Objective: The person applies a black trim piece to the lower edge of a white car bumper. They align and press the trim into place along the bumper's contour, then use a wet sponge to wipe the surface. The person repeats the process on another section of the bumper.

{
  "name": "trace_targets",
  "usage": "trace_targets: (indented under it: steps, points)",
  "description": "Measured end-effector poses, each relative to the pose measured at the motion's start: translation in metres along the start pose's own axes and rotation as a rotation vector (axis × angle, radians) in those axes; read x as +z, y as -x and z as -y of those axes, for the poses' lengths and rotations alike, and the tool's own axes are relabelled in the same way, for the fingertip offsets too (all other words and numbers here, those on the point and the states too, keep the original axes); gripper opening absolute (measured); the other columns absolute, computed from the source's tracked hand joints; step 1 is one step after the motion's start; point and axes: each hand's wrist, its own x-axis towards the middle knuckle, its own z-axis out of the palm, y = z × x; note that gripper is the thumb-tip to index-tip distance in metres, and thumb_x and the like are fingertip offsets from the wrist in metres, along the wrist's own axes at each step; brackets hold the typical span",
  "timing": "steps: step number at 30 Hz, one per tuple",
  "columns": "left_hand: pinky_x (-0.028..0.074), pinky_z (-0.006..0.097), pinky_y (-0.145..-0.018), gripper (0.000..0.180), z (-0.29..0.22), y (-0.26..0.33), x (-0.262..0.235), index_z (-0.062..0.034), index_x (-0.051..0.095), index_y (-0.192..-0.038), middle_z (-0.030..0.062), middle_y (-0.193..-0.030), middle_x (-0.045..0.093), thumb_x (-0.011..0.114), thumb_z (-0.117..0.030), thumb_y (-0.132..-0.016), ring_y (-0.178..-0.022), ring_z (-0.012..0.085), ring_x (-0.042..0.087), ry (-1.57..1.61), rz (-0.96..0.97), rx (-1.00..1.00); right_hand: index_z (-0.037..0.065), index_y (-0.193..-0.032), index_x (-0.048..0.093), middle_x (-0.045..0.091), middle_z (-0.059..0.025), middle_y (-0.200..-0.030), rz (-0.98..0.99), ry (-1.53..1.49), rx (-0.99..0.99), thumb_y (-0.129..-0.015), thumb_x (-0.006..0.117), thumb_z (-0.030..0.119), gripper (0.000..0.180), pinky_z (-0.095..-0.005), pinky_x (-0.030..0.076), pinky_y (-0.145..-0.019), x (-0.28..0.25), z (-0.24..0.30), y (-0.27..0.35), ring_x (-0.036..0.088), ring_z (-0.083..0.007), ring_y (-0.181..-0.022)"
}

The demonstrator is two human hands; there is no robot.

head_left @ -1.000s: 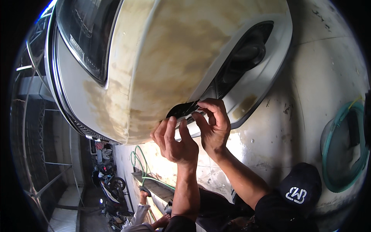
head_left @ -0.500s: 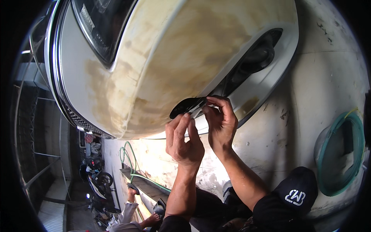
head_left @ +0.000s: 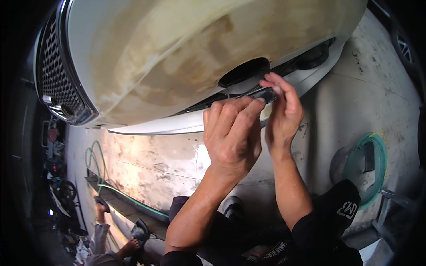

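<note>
A car bumper (head_left: 186,71), white with brownish-tan patches, fills the upper middle. Beneath its dark oval opening (head_left: 244,72), both my hands are raised close together. My left hand (head_left: 233,133) is closed, its thumb and fingers gripping a small dark block (head_left: 267,94). Just right of it is my right hand (head_left: 286,111), palm turned towards the block, fingers stretched and slightly curved. Its thumb side lies at the block's end; whether it presses on it is hard to see. The left hand hides the rest of the block.
The car's mesh grille (head_left: 53,66) is at the far left, and a black lamp recess (head_left: 313,56) at the right. A tub with a teal rim (head_left: 385,177) stands on the floor. A green hose (head_left: 133,201) runs past another person's feet (head_left: 128,246) and parked motorbikes (head_left: 62,195).
My view has shifted, bringing more grille into sight. Earlier both hands pinched a thin pale piece at the oval opening; now my left hand grips the dark block and my right fingers are stretched.
</note>
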Motion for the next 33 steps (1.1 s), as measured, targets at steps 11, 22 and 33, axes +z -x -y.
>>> trace_targets:
  steps: [11,22,33]
  points:
    - [0.043,0.035,-0.071,0.023,0.009,-0.002,-0.030,-0.0066,0.063,-0.088,0.0051,-0.086,0.066,0.068,0.009,-0.072,-0.079,0.0260,0.059,0.057,-0.007,-0.126,-0.004,-0.087,0.058,0.064,-0.0086,-0.080,-0.031,-0.011,0.010,-0.087,0.071,0.009,0.018,-0.0237,0.052,-0.063,0.013,0.002,-0.032,0.061,-0.0122,-0.068]
    - [0.048,0.035,-0.066,0.024,0.015,-0.002,-0.028,-0.0052,0.066,-0.093,0.0078,-0.084,0.065,0.070,0.008,-0.074,-0.075,0.0268,0.060,0.171,-0.136,-0.173,-0.006,-0.105,0.059,0.065,-0.0126,-0.093,0.044,-0.033,0.030,-0.097,0.053,0.009,0.018,-0.0282,0.056,-0.071,-0.004,0.013,-0.014,0.064,-0.0150,-0.084]
    - [0.045,0.035,-0.067,0.025,0.002,-0.002,-0.012,-0.0090,0.067,-0.092,0.0047,-0.086,0.064,0.069,0.006,-0.071,-0.078,0.0250,0.056,0.015,-0.056,-0.202,-0.005,-0.115,0.059,0.065,-0.0132,-0.108,0.234,0.037,0.040,-0.099,0.042,0.001,0.024,-0.0280,0.056,-0.076,-0.009,0.015,-0.007,0.064,-0.0163,-0.095]
